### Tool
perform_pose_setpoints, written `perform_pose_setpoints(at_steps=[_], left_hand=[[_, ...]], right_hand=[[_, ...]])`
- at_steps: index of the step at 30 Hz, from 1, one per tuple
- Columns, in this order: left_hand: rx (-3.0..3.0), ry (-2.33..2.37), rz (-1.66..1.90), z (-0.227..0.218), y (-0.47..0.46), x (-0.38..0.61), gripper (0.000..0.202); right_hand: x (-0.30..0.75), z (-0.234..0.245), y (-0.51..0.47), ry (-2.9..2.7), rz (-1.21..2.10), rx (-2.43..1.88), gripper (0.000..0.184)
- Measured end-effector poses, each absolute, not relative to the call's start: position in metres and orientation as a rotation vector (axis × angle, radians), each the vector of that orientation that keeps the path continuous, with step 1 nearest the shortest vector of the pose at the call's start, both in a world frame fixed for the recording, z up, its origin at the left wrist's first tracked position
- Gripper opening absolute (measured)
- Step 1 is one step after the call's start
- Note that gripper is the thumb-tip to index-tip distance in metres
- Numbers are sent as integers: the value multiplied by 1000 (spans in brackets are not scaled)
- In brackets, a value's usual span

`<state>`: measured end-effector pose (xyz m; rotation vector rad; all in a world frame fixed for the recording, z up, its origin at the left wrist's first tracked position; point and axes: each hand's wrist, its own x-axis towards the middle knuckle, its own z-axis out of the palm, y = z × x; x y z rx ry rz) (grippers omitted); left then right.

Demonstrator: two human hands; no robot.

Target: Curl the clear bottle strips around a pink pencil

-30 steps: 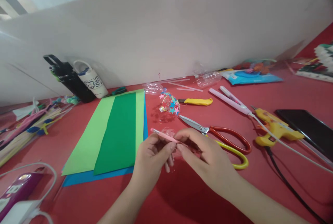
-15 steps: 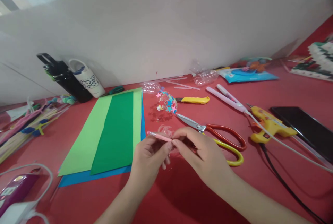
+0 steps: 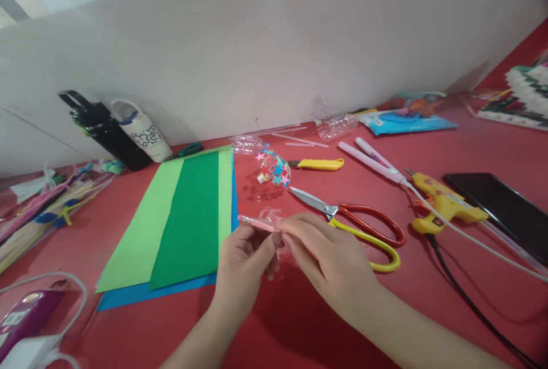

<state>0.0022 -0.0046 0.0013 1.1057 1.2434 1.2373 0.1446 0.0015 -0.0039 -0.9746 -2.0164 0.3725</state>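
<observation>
My left hand (image 3: 245, 263) and my right hand (image 3: 326, 257) meet over the red table (image 3: 299, 323), both pinched on a thin pink stick (image 3: 258, 223) that points left from my fingers. A small clear plastic piece (image 3: 270, 215) shows just behind the stick; whether the hands hold it too I cannot tell. A little beyond lies a clear plastic ball covered in coloured star stickers (image 3: 274, 168). Red and yellow scissors (image 3: 359, 227) lie just right of my right hand.
Green and blue paper sheets (image 3: 184, 220) lie left of the hands. A yellow cutter (image 3: 319, 164), pink pens (image 3: 370, 160), a yellow glue gun (image 3: 445, 204) with cord, a black phone (image 3: 500, 206), bottles (image 3: 124, 132) and pipe cleaners (image 3: 38, 215) ring the table. A white board (image 3: 274, 55) stands behind.
The hands and the pink stick have stayed together, shifting slightly left and up in view; the right fingers have closed a little further over the stick.
</observation>
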Motion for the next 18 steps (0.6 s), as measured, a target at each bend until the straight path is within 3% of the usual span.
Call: perform_pose_setpoints(at_steps=[6,13,18], left_hand=[[1131,1260,1261,2,-6,0,14],[1145,1328,1245,-2,-4,2,16],[1161,1342,1229,-2,-4,2,16]], right_hand=[[142,-5,2,-1939,476,-903,19],[142,5,6,-1709,906,-1061,20],[141,4,4,-1686,897,-1122,17]])
